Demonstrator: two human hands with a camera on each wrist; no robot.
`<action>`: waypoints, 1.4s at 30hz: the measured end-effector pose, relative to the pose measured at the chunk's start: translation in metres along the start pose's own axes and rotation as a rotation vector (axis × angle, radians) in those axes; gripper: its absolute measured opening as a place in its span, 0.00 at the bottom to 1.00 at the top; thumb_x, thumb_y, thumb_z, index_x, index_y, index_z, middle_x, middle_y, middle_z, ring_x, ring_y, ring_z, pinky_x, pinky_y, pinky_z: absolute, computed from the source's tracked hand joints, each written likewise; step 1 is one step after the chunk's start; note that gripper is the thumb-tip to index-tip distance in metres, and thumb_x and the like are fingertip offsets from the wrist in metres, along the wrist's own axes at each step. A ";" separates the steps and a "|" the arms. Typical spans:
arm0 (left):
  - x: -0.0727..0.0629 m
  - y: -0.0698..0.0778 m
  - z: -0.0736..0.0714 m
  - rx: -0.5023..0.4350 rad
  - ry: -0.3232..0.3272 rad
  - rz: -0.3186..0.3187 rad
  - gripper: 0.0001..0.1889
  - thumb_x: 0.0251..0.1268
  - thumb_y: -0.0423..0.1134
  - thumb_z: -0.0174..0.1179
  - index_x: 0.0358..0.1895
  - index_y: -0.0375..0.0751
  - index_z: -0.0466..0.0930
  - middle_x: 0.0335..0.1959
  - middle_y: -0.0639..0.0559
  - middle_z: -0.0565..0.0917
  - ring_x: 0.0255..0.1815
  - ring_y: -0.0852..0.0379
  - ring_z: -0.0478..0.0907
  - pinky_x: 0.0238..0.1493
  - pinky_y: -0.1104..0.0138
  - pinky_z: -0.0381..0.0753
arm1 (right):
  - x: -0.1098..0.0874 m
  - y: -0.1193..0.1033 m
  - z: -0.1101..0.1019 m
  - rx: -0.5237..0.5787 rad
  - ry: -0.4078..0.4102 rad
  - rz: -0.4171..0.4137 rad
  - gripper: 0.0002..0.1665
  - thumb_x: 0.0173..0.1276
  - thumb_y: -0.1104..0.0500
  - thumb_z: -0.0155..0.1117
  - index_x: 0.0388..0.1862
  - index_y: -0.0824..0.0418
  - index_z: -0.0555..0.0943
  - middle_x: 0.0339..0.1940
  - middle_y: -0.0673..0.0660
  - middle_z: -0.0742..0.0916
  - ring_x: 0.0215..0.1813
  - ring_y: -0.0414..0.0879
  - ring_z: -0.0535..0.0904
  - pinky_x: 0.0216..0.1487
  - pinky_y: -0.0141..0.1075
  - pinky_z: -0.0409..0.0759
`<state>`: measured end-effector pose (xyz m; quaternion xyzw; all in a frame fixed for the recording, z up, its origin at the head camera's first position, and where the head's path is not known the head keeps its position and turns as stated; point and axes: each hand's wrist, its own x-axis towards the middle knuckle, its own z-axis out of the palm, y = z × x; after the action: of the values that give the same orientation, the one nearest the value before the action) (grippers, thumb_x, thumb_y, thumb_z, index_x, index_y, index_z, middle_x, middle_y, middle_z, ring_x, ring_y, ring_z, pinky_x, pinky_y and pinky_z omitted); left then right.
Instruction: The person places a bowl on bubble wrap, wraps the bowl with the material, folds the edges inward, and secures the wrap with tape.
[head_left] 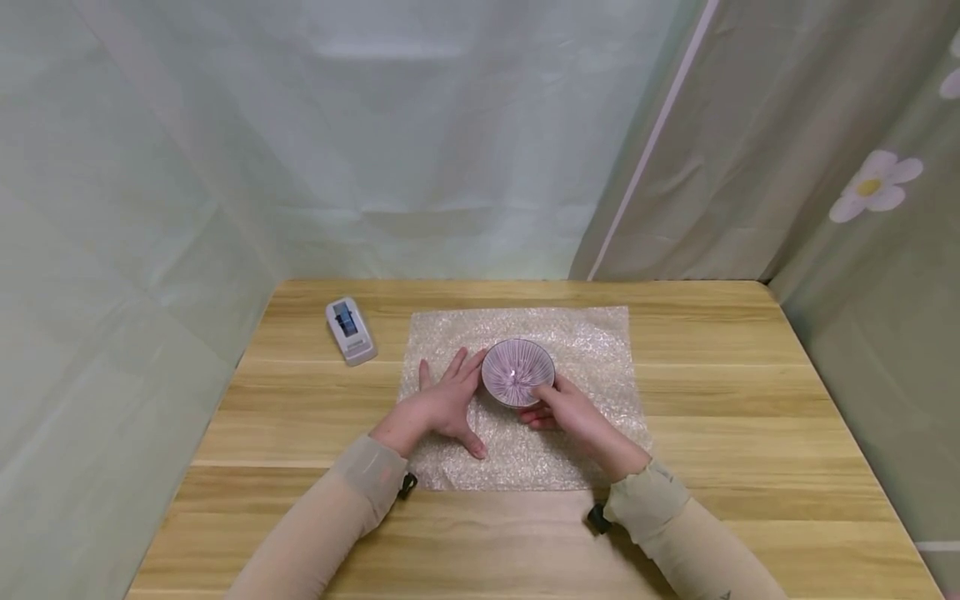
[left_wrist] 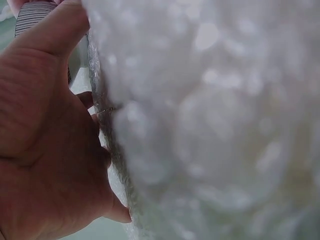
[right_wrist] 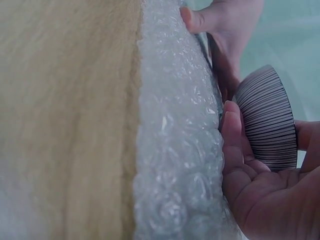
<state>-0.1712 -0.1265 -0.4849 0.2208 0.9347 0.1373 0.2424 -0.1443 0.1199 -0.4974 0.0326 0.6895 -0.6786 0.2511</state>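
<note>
Inspecting from beside the bench [head_left: 750, 400], I take the near edge as six o'clock and the far edge as twelve. The striped bowl [head_left: 517, 371] is over the bubble-wrap sheet [head_left: 592, 350], a little toward twelve from the sheet's middle, mouth facing up. Right hand [head_left: 573, 415], at four o'clock from the bowl: grasping it — thumb over the rim onto the inner wall, other fingers outside and below. Left hand [head_left: 447, 405], at eight o'clock: released, fingers spread over the sheet, one fingertip just beside the bowl's rim; contact there cannot be told. Whether the bowl's base meets the sheet cannot be told either. A pale handheld device [head_left: 351, 332] lies well apart, directly on the bench, between nine and ten o'clock from the bowl.

Assessment: the step in hand appears to be positioning the bowl on the sheet. The next move, in my judgement, calls for a level set-down — right fingers drawn out from below without tipping the bowl, left hand holding the sheet flat.
</note>
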 end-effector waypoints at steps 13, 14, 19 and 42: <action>0.003 -0.001 0.003 -0.011 0.004 0.007 0.86 0.25 0.67 0.88 0.90 0.45 0.38 0.91 0.53 0.34 0.89 0.44 0.26 0.73 0.24 0.21 | -0.003 0.001 0.000 -0.004 0.001 -0.008 0.30 0.82 0.61 0.51 0.76 0.74 0.64 0.46 0.72 0.90 0.40 0.48 0.89 0.46 0.39 0.90; 0.003 -0.001 0.003 -0.016 0.005 0.008 0.86 0.25 0.66 0.88 0.90 0.45 0.39 0.91 0.53 0.34 0.89 0.43 0.26 0.73 0.24 0.21 | -0.003 0.001 0.000 -0.005 0.000 -0.010 0.30 0.82 0.61 0.51 0.76 0.74 0.63 0.46 0.72 0.90 0.40 0.48 0.89 0.46 0.39 0.90; 0.001 -0.001 0.002 0.001 0.008 0.012 0.86 0.25 0.69 0.87 0.90 0.46 0.38 0.90 0.54 0.33 0.89 0.44 0.25 0.72 0.23 0.22 | -0.007 0.000 0.000 -0.016 0.004 -0.013 0.32 0.82 0.60 0.51 0.78 0.74 0.62 0.47 0.73 0.89 0.40 0.49 0.89 0.47 0.40 0.90; 0.000 0.000 0.000 0.016 0.010 0.016 0.86 0.26 0.68 0.87 0.89 0.44 0.38 0.90 0.54 0.33 0.89 0.45 0.26 0.72 0.22 0.22 | -0.024 -0.001 -0.021 -0.057 0.001 -0.021 0.40 0.89 0.51 0.47 0.88 0.68 0.47 0.51 0.72 0.89 0.46 0.55 0.90 0.52 0.44 0.90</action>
<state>-0.1709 -0.1263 -0.4849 0.2294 0.9352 0.1329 0.2349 -0.1301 0.1470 -0.4881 0.0185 0.7091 -0.6613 0.2441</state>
